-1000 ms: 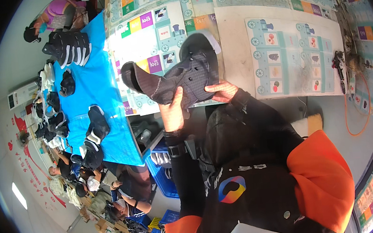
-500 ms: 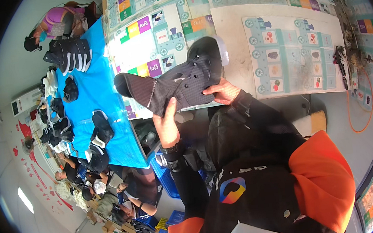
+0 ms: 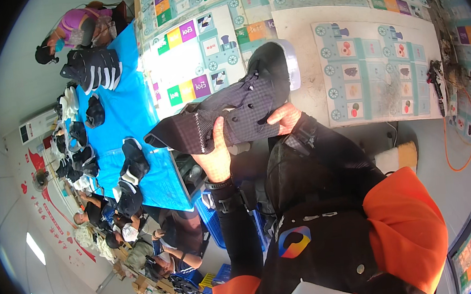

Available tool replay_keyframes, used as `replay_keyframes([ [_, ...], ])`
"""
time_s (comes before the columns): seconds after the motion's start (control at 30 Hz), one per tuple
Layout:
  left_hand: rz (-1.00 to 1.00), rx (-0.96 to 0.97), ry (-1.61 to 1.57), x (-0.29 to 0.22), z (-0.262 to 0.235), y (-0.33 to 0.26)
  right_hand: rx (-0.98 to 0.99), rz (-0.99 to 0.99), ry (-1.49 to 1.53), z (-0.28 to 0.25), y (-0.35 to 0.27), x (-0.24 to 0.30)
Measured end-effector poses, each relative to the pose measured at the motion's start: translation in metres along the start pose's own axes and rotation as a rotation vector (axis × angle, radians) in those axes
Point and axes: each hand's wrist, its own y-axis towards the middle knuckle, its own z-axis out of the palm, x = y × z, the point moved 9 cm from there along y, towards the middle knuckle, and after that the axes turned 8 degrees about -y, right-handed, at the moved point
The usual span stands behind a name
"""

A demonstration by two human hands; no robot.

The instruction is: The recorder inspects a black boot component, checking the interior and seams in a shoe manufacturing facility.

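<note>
A black checked-fabric shoe upper (image 3: 243,107) is held in the air in front of me, just past the table's near edge. One end points left and down; the other, rimmed in white, points up and right. Dark eyelets and a line of pale stitching show on its side. My left hand (image 3: 216,159) grips it from below near the left end, thumb laid over the fabric. My right hand (image 3: 285,118) holds the lower right edge, with its thumb pressed against the side. The fingers behind the upper are partly hidden.
The table (image 3: 298,49) ahead is covered with printed sheets (image 3: 374,70). To the left, a blue-covered table (image 3: 162,178) holds a row of black-and-white shoe uppers (image 3: 94,70) and loose dark ones. A dark tool (image 3: 436,87) lies at the right edge, near an orange cord (image 3: 461,169). Other people work at the left.
The shoe upper has turned, its left end swinging down and its side tilting. My left thumb now lies further over the fabric, while the right hand keeps its hold.
</note>
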Motion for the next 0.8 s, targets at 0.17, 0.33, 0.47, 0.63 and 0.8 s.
replay_keyframes([
  [0.17, 0.013, 0.004, -0.006, -0.007, 0.005, 0.010, -0.051, -0.138, 0.024, 0.014, 0.002, 0.013],
  [0.33, 0.090, -0.007, 0.036, -0.016, 0.011, 0.012, -0.083, -0.143, 0.087, 0.017, 0.005, 0.009],
  [0.47, -0.079, 0.083, -0.138, -0.003, 0.013, 0.010, -0.069, -0.114, 0.122, 0.010, 0.005, 0.010],
  [0.63, -0.134, 0.019, -0.055, 0.006, 0.010, 0.011, -0.071, -0.043, 0.152, -0.001, 0.006, 0.006],
  [0.8, -0.207, -0.068, -0.444, 0.021, 0.019, 0.010, -0.118, 0.026, 0.230, -0.010, 0.011, 0.001],
])
